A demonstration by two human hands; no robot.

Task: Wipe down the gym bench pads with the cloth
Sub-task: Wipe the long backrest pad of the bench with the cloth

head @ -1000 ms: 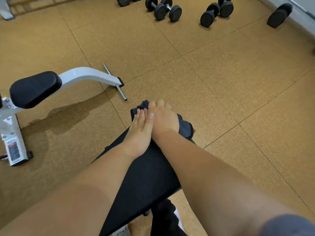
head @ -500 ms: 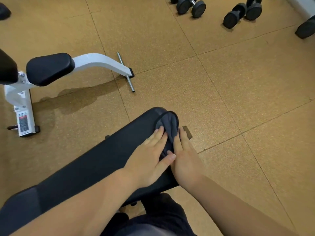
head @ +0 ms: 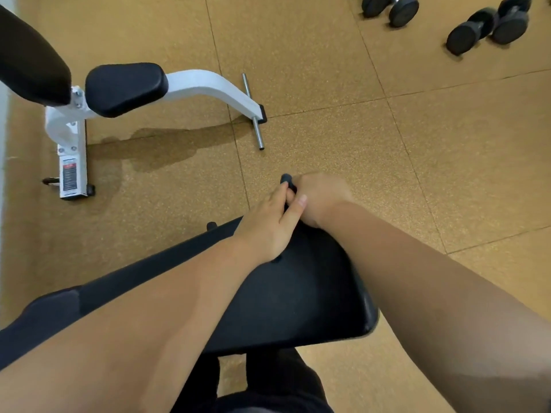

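Head view, landmark: the black bench pad, running from lower left to the middle of the frame; its left end is cut by the frame edge and both forearms cross over it.
Left hand: at the pad's far end, fingers stretched forward and lying flat, thumb against the right hand; open, pressing rather than clasping.
Right hand: just beyond the pad's far end, touching the left hand, fingers curled under; it seems to be closed on the cloth, though the grip itself is hidden by the knuckles.
Cloth: only a small dark tip shows, poking out between the two hands past the pad's far end; the rest is covered, so its shape and how much lies on the pad cannot be told.
Pad's far edge: hidden under the hands.
White bench frame: well apart from the pad, to its upper left, carrying a smaller black pad; a larger dark pad beside it is cut by the frame corner.
Dumbbells: far beyond the pad at upper right, blurred, partly cut off.
Floor: tan tiles around the pad.
Below the pad: dark clothing, indistinct.
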